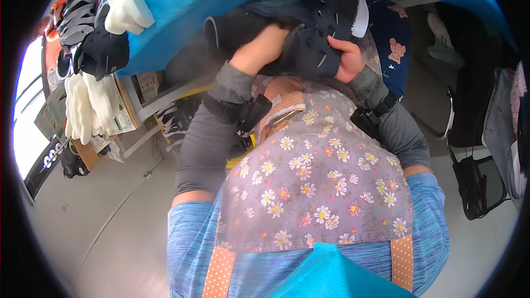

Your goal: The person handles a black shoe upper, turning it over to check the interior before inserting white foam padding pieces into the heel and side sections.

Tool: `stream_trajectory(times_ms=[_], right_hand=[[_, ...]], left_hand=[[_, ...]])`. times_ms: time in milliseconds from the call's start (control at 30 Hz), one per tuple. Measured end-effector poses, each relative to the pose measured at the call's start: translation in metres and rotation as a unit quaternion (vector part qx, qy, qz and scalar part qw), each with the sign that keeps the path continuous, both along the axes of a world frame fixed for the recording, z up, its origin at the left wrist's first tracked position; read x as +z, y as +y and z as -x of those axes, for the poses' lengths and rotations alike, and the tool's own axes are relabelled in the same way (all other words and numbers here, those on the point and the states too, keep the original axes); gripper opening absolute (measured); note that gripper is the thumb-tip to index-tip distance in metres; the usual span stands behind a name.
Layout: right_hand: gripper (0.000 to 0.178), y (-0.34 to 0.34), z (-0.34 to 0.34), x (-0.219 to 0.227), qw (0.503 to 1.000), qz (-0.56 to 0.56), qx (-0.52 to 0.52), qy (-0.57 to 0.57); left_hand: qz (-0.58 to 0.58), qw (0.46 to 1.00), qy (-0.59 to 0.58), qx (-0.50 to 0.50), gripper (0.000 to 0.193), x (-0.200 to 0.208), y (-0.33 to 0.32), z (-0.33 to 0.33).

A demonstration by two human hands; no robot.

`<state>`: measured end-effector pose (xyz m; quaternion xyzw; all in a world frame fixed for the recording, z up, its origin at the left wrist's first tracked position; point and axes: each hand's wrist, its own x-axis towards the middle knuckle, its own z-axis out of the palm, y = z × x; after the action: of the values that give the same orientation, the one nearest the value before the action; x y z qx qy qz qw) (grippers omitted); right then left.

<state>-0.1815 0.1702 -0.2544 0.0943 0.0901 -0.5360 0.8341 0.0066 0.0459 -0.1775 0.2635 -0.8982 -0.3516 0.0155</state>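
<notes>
A black shoe upper with small eyelets is held up in front of my chest, above the lap of the apron. A white strip with a toothed edge curves along its far right side. My right hand grips the upper's right side, thumb on top and fingers behind it. On the other side, my left hand is against the upper, its fingertips tucked out of sight in the dark material. Another black rolled piece with a pale rim lies just beyond the left hand.
A blue-covered table curves across the far side. White soles sit on its left end, beside dark shoe parts. More white soles hang over a shelf. At the right are a chair frame and a black bag.
</notes>
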Motion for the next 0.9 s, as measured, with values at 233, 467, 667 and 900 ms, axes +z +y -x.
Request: stream_trajectory(times_ms=[233, 467, 667, 900], right_hand=[[0.042, -0.002, 0.003, -0.009, 1.000, 0.020, 0.001, 0.010], [0.042, -0.005, 0.005, -0.001, 0.999, 0.026, 0.008, 0.020], [0.043, -0.003, 0.003, 0.022, 0.999, 0.008, -0.011, 0.042], [0.046, -0.005, 0.002, 0.004, 1.000, 0.005, 0.012, 0.023]], left_hand=[[0.014, 0.996, -0.070, -0.044, 0.040, -0.026, -0.013, -0.001], [-0.016, 0.996, 0.047, 0.072, 0.035, -0.002, 0.007, 0.007], [-0.296, 0.941, 0.017, 0.162, 0.034, 0.046, 0.009, 0.009], [-0.210, 0.966, 0.027, 0.145, 0.028, 0.026, 0.006, 0.014]])
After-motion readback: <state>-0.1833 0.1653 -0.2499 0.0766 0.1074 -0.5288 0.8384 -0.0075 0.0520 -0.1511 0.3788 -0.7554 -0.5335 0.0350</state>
